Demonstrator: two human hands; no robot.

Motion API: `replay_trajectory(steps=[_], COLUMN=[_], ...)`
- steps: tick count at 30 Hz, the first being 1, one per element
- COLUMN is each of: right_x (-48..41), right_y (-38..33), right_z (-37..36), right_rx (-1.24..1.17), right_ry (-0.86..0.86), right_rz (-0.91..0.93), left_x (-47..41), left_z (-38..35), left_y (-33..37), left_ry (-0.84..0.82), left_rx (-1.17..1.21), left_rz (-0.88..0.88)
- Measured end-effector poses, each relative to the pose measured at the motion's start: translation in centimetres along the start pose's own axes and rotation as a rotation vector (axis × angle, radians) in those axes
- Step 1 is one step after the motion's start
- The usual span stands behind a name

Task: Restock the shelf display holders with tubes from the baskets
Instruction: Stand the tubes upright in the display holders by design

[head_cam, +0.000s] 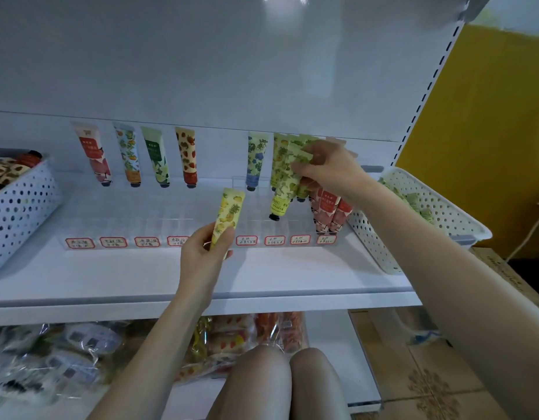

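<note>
the left hand, low in the middle of the frame, holds a yellow pineapple-printed plastic tube – thumb and curled fingers closed round its lower end, flat end pointing up. the right hand, right of centre, pinches a green leaf-printed plastic tube with a black cap, cap down and tilted, over the right part of the clear acrylic slotted holder. more green tubes sit behind those fingers; whether they are held too i cannot tell.

just below the right wrist stands a cluster of red and white tubes, close to the hanging tube. along the holder's back row single tubes stand upright, with open slots in front of them. red-bordered paper labels line its front.

the white shelf board lies bare between the labels and its front edge – that is where the left hand hovers. a white perforated plastic basket holding green tubes sits at the right end, another white perforated basket at the left edge.
</note>
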State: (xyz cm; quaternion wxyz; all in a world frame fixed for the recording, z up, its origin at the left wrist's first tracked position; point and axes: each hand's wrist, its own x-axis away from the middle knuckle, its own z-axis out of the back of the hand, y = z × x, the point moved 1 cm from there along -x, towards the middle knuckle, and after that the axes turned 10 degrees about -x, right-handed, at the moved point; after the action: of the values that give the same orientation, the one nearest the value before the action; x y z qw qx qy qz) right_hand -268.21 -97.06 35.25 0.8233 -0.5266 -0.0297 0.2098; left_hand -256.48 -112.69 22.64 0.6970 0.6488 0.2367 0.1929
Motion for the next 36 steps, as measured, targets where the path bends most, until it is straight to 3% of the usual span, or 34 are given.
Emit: replay_trajectory(steps=[8, 17, 29, 36], right_x=[-2.2, -3.3, -3.8, -4.2], right_y=[-1.3, -0.4, 2.2, 2.0], right_z=[1.8, 1.6, 1.3, 1.4], right_rx=[0.307, 0.716, 0.911, 0.931], right_ry=[0.029, 0.139, 0.168, 0.183], right_rz=[0.101, 0.113, 0.205, 0.131], left_x=[-0.4, -0.5, -0.7, -0.8], left_z=[-0.8, -0.7, -0.7, -0.6], left_y=[-1.2, -1.8, -2.1, -2.2], left_ry=[0.065, 0.083, 0.078, 0.073], left_rx=[-0.164, -0.166, -0.143, -0.133], left_rz=[-0.062, -0.078, -0.038, -0.042])
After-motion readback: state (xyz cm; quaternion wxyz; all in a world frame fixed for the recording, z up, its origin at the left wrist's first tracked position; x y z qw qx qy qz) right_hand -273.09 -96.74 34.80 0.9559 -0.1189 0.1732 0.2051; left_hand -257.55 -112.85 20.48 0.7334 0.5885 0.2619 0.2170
